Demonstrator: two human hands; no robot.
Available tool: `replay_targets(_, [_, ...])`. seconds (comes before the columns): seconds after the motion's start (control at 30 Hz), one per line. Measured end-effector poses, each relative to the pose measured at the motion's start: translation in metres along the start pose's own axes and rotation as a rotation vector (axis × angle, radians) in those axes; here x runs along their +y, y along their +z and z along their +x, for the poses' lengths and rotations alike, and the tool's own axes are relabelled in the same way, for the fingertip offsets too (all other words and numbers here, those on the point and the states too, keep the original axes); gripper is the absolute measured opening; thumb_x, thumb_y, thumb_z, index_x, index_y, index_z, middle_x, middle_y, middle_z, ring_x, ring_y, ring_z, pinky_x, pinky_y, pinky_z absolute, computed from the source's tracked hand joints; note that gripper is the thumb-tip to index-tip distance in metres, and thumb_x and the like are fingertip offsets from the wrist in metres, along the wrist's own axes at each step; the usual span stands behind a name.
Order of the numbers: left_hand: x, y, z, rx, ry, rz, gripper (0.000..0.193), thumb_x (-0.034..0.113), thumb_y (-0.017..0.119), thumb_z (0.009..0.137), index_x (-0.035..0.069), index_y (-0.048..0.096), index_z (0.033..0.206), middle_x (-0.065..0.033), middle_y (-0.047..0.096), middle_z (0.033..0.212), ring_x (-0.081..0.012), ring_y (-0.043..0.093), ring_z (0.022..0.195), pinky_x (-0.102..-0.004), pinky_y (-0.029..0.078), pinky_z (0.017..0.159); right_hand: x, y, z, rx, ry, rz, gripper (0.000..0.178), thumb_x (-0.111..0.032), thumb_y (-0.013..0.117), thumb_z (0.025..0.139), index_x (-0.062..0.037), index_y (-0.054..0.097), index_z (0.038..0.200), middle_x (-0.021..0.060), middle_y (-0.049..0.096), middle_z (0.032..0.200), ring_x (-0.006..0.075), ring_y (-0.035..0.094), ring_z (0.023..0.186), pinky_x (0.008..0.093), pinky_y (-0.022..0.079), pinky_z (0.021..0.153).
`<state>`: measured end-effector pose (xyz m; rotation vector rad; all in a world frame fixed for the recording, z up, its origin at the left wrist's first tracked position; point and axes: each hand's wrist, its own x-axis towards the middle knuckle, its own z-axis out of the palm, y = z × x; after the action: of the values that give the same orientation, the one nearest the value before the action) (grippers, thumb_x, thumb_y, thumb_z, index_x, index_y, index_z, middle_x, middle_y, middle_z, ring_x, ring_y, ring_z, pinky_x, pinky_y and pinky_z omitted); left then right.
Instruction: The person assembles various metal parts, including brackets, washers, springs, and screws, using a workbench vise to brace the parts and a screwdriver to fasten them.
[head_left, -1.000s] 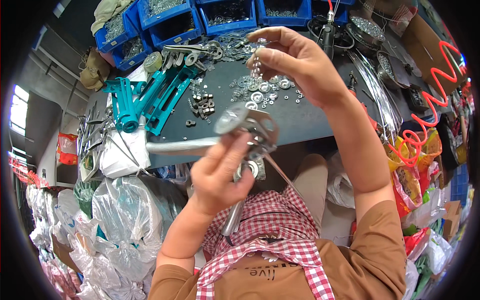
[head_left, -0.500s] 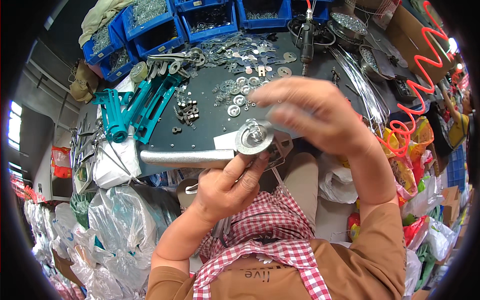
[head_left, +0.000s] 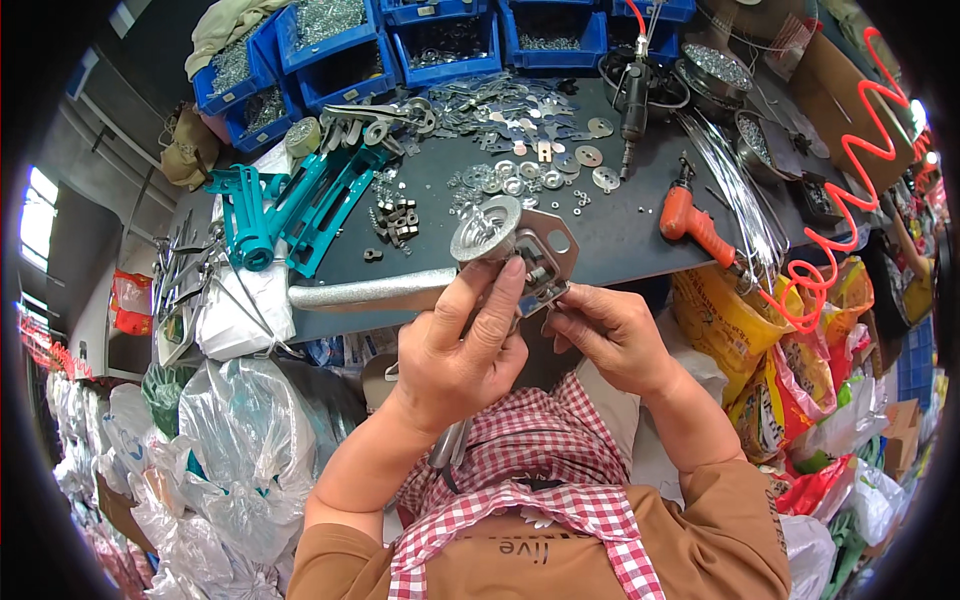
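My left hand point(head_left: 455, 345) is closed around a metal assembly in front of the table's near edge. This assembly has a round, cup-like silver disc point(head_left: 484, 230), a flat bracket point(head_left: 556, 238) with a hole, and a long silver handle point(head_left: 370, 291) pointing left. Small metal parts show inside the bracket's frame. My right hand point(head_left: 615, 335) pinches at the bracket's lower right corner; whatever lies between its fingertips is too small to make out. On the table behind are loose metal discs point(head_left: 512, 184), small dark metal blocks point(head_left: 398, 218) and a pile of flat plates point(head_left: 520, 110).
Blue bins point(head_left: 445, 50) of small hardware line the back. Teal frames point(head_left: 335, 215) lie at left. An orange power driver point(head_left: 695, 225), metal rods point(head_left: 735, 185) and a hanging black driver point(head_left: 634, 105) are at right, near a coiled red hose point(head_left: 845, 200). Plastic bags point(head_left: 250, 430) crowd both sides.
My right hand has come down from above the table to the bracket's corner. The assembly has tilted in my left hand, showing more of the bracket. The orange driver is now uncovered.
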<state>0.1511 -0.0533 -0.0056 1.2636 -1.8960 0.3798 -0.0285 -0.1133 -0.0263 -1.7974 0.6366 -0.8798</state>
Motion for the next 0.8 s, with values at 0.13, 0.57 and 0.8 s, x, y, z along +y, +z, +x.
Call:
replay_targets(0.13, [-0.009,-0.007,0.003,0.045,-0.070,-0.049,0.059,0.002,0.062,0.057,0.005,0.055,0.115,-0.0141,0.053,0.110,-0.0255,0.061,0.084,-0.0302,0.052,0.067,-0.009,0.011,0.012,-0.012,0.035,0.117,0.028,-0.003,0.059,0.082,0.0038,0.055,0.108,0.0111,0.063,0.082,0.0113,0.060,0.065,0.0237,0.049,0.059])
replay_targets(0.57, [-0.181,-0.166,-0.046,0.133,-0.848,-0.402,0.058,-0.001,0.057,0.061,0.005,0.052,0.118,-0.0050,0.056,0.102,-0.0093,0.056,0.070,-0.0200,0.045,0.056,0.013,0.001,0.002,-0.086,0.285,0.228,0.052,-0.006,0.056,0.082,-0.0002,0.036,0.129,0.0125,0.052,0.109,0.0161,0.055,0.093,0.0271,0.043,0.083])
replay_targets(0.8, [-0.344,-0.271,-0.099,-0.008,-0.952,0.060,0.056,0.004,0.058,0.059,0.005,0.054,0.115,-0.0062,0.058,0.097,-0.0115,0.054,0.054,-0.0227,0.044,0.046,0.068,-0.006,-0.032,0.058,0.471,0.133,0.043,-0.007,0.053,0.084,0.0010,0.041,0.125,0.0114,0.053,0.107,0.0145,0.055,0.088,0.0259,0.045,0.078])
